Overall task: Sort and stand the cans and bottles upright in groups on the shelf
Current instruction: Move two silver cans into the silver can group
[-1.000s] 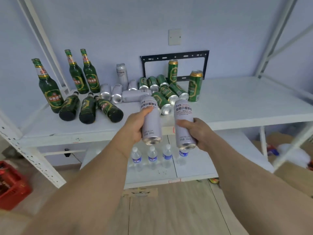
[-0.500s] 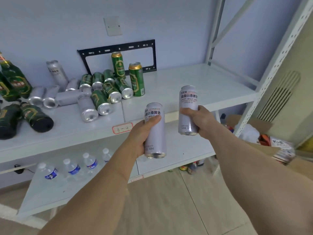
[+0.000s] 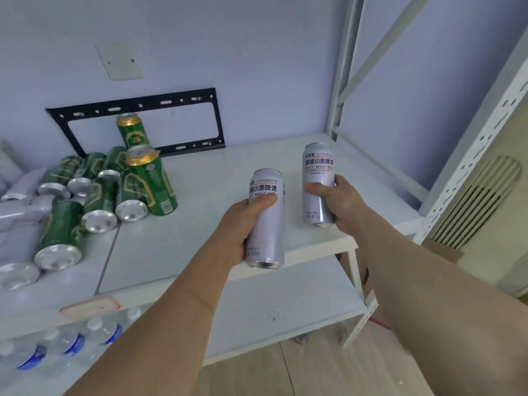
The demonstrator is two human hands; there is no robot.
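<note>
1. At the far left edge, silver cans [image 3: 20, 212] lie on their sides on the shelf [image 3: 200, 230]; at least three show, and the frame cuts off any others. The green bottles seen a second ago are now out of view, because the head has turned right.
2. Next come the green cans [image 3: 98, 201]. I count about six lying down with their bases toward the camera, and two standing: one [image 3: 151, 181] at the front of the heap and one [image 3: 132, 132] behind it, against the black wall bracket [image 3: 137, 104].
3. On the lower shelf, about three water bottles [image 3: 68, 342] show, blurred.
4. The left hand [image 3: 240, 235] has its fingers wrapped round a silver can [image 3: 267, 224], held upright in the air just in front of the shelf edge.
5. The right hand [image 3: 340, 204] grips a second silver can [image 3: 318, 181], upright over the bare right part of the shelf, base close to the surface; I cannot tell whether it touches.
6. Both cans have moved from in front of the heap to this open area. It looks like the place where the silver group will begin, with the right can set down first.
</note>
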